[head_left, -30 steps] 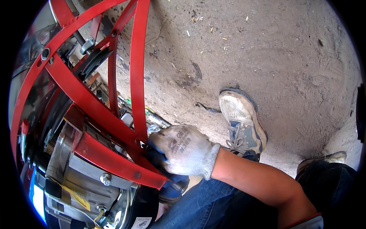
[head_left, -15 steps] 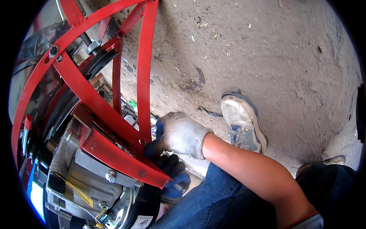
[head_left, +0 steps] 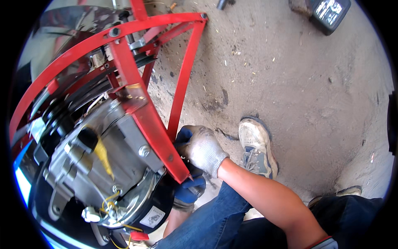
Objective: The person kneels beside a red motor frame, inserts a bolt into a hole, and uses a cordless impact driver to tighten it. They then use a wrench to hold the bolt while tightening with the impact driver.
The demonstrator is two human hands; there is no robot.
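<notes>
A red metal frame [head_left: 154, 135] stands at left with a grey engine [head_left: 105, 155] bolted to it. Where the frame's bars come together low down, my right hand [head_left: 204, 148], in a whitish glove with blue-coated fingers, is closed at the back side of the bar. Its fingertips and whatever they hold are hidden. Just below, my left hand [head_left: 187, 190], gloved in dark blue, is wrapped round a grey metal rod end [head_left: 196, 191] beside the tip of the red bar. The engine and bar hide part of this hand.
A dark bottle [head_left: 330, 15] lies on the dusty floor at top right, near a short dark tube [head_left: 222, 4]. My shoe [head_left: 255, 143] is planted right of the frame. Yellow wires [head_left: 111, 205] hang off the engine, and black pulleys [head_left: 58, 116] sit at its left.
The view has shifted, so the engine shows more fully and the bottle has come into sight. Both hands stay at the same corner of the red frame, still closed.
</notes>
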